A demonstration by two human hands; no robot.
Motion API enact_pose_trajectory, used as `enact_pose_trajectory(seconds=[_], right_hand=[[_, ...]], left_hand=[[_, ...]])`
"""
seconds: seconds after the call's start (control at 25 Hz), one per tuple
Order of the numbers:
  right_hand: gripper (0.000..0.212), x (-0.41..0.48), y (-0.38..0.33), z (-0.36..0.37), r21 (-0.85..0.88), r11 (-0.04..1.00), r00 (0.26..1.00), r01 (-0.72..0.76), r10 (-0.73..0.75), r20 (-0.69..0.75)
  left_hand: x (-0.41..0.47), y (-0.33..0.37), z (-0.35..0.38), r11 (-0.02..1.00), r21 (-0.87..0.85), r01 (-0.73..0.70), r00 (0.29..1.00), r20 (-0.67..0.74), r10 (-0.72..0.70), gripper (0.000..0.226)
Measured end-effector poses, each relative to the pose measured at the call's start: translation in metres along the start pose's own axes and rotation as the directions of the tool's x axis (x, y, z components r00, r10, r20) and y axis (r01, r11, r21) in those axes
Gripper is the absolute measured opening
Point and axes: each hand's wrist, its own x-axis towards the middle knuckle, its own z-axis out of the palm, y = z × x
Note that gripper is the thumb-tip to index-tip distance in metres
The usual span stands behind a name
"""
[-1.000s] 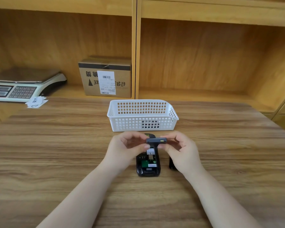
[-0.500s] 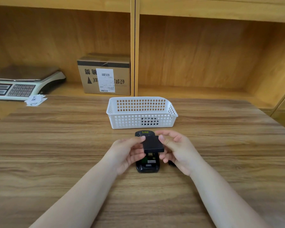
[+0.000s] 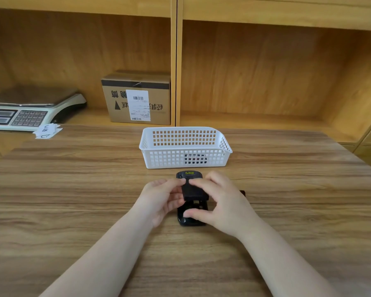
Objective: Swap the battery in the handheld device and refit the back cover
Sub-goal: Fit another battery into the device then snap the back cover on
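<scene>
Matte black plastic fills the space between the two hands: a flat rectangular battery (image 3: pixel 195 191) with squared edges, held tilted over the open back of the handheld device (image 3: pixel 191 213). The left hand (image 3: pixel 162 197) pinches the battery's left edge between thumb and fingertips, the other fingers curled beneath. The right hand (image 3: pixel 220 202) lays its forefinger along the battery's top edge while its thumb reaches under to the device's lower, rounded end; the remaining fingers are loosely spread to the right. The device lies flat on the table (image 3: pixel 73 200), glossy at its curved bottom rim, its open compartment showing just below the battery. Beyond the fingertips its far end carries a small yellow label. Right of the right hand's knuckles a dark piece (image 3: pixel 242 192) peeps out, mostly hidden; what it is cannot be told.

Further beyond the fingers stands a white plastic basket (image 3: pixel 185 147), its walls a lattice of square holes, something dark inside. The table is wood-grain laminate in brown streaks. Behind it run pale wooden shelves holding a cardboard box (image 3: pixel 137 97) with a white label, a weighing scale (image 3: pixel 30 108) with a steel pan and keypad, and paper slips (image 3: pixel 47 130) at the table's far left corner.
</scene>
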Motion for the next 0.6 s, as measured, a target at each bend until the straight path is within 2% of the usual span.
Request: enact_pose_trajectory(seconds=[0.08, 0.16, 0.24, 0.28, 0.32, 0.36, 0.4, 0.44, 0.48, 0.52, 0.56, 0.6], right_hand=[[0.055, 0.002, 0.002, 0.005, -0.258, 0.953, 0.979, 0.155, -0.183, -0.087], [0.04, 0.004, 0.005, 0.006, -0.343, 0.899, 0.933, 0.273, -0.334, -0.134], [0.031, 0.004, 0.006, 0.006, -0.355, 0.887, 0.917, 0.294, -0.367, -0.158], [0.028, 0.004, 0.004, 0.005, -0.315, 0.918, 0.931, 0.24, -0.31, -0.193], [0.024, 0.004, 0.001, 0.004, -0.203, 0.97, 0.949, 0.131, -0.182, -0.256], [0.02, 0.005, -0.003, 0.002, 0.019, 0.999, 0.952, -0.03, 0.034, -0.306], [0.015, 0.007, -0.004, -0.001, 0.334, 0.92, 0.908, -0.204, 0.306, -0.288], [0.012, 0.01, -0.005, -0.004, 0.657, 0.681, 0.828, -0.325, 0.54, -0.15], [0.01, 0.011, -0.005, -0.008, 0.855, 0.377, 0.76, -0.357, 0.649, 0.031], [0.012, 0.011, -0.002, -0.01, 0.924, 0.152, 0.737, -0.351, 0.654, 0.173], [0.017, 0.011, 0.001, -0.01, 0.932, 0.037, 0.738, -0.361, 0.622, 0.261], [0.022, 0.01, 0.001, -0.01, 0.923, -0.001, 0.751, -0.385, 0.581, 0.314]], left_hand=[[0.0, 0.0, -0.001, 1.0, -0.001, 0.004, 1.0, 0.01, -0.004, 0.024], [0.0, 0.0, -0.001, 1.0, -0.013, -0.002, 0.999, 0.039, 0.003, 0.019], [-0.001, 0.0, -0.001, 0.999, -0.046, -0.028, 0.996, 0.089, 0.032, 0.017], [-0.002, 0.0, 0.0, 0.996, -0.074, -0.044, 0.992, 0.119, 0.052, 0.016], [-0.003, 0.0, 0.0, 0.993, -0.101, -0.062, 0.986, 0.148, 0.077, 0.018], [-0.004, 0.0, 0.0, 0.989, -0.12, -0.084, 0.98, 0.172, 0.104, 0.024], [-0.004, 0.0, 0.0, 0.985, -0.131, -0.112, 0.974, 0.183, 0.135, 0.03], [-0.005, 0.001, 0.0, 0.98, -0.139, -0.143, 0.969, 0.183, 0.167, 0.036], [-0.004, 0.001, -0.001, 0.975, -0.143, -0.168, 0.965, 0.179, 0.192, 0.042], [-0.004, 0.001, -0.001, 0.974, -0.144, -0.174, 0.962, 0.185, 0.199, 0.046], [-0.004, 0.001, -0.001, 0.977, -0.135, -0.163, 0.96, 0.208, 0.188, 0.048], [-0.005, 0.0, 0.0, 0.984, -0.112, -0.14, 0.957, 0.24, 0.164, 0.046]])
